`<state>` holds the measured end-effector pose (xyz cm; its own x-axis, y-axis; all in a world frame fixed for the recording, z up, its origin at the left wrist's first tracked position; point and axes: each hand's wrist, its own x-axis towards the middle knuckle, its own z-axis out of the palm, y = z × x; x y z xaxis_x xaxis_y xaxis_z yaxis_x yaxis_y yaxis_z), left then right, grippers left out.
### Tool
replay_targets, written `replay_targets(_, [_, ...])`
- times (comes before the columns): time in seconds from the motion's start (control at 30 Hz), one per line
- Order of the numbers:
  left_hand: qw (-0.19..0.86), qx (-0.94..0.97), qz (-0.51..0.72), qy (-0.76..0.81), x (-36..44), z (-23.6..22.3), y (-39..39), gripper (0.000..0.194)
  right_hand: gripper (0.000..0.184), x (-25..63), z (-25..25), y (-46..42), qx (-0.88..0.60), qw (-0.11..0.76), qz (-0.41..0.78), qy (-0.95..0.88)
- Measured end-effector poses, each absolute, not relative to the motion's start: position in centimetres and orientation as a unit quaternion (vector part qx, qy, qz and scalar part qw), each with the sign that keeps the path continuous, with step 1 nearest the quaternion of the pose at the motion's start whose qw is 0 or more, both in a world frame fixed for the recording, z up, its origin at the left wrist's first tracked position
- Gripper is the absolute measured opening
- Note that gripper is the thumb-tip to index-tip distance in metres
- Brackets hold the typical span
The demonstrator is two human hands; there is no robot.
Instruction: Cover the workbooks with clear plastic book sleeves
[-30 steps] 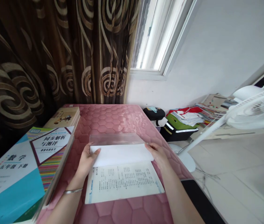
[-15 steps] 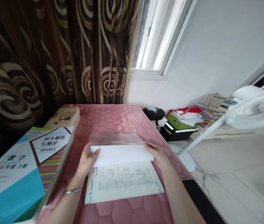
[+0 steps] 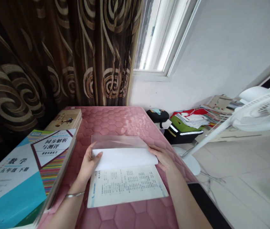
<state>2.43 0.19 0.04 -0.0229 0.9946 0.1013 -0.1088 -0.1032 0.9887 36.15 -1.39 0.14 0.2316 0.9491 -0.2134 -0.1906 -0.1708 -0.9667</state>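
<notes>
An open book [image 3: 125, 186] lies flat on the pink quilted table [image 3: 115, 122], its printed page facing me. Its white cover [image 3: 125, 158] is folded up at the far side. A clear plastic sleeve [image 3: 118, 142] lies beyond it, overlapping the cover's far edge. My left hand [image 3: 88, 163] holds the cover's left end, thumb on top. My right hand [image 3: 162, 158] grips the cover's right end. A silver bangle [image 3: 74, 195] circles my left wrist.
Stacked textbooks [image 3: 27, 171] fill the table's left side, with another book [image 3: 65, 119] behind them. A brown swirl curtain [image 3: 53, 54] hangs at the back. On the right stand a white fan [image 3: 256, 116] and piled papers on a bag [image 3: 187, 127] on the floor.
Both hands keep hold of the white cover and have nudged it slightly toward the clear sleeve. Nothing else moved.
</notes>
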Motion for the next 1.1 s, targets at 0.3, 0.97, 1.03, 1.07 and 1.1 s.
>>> replay_targets(0.3, [0.491, 0.49, 0.555, 0.458, 2.6, 0.7, -0.1, 0.069, 0.029, 36.1, 0.3, -0.9, -0.574, 0.572, 0.495, -0.315])
replay_targets(0.97, [0.502, 0.491, 0.545, 0.458, 2.5, 0.2, 0.2, 0.073, 0.048, 36.3, 0.4, -0.3, -0.519, 0.628, 0.408, -0.411])
replay_targets(1.03, [0.503, 0.489, 0.55, 0.453, 2.6, 0.2, 0.2, 0.073, 0.048, 36.6, 0.3, -0.4, -0.516, 0.637, 0.391, -0.419])
replay_targets(1.07, [0.503, 0.487, 0.554, 0.45, 2.6, 0.2, 0.2, 0.073, 0.048, 36.8, 0.2, -0.6, -0.515, 0.638, 0.387, -0.422])
replay_targets(1.1, [0.503, 0.485, 0.558, 0.447, 2.7, 0.2, 0.2, 0.073, 0.048, 36.9, 0.3, -0.7, -0.515, 0.636, 0.384, -0.428])
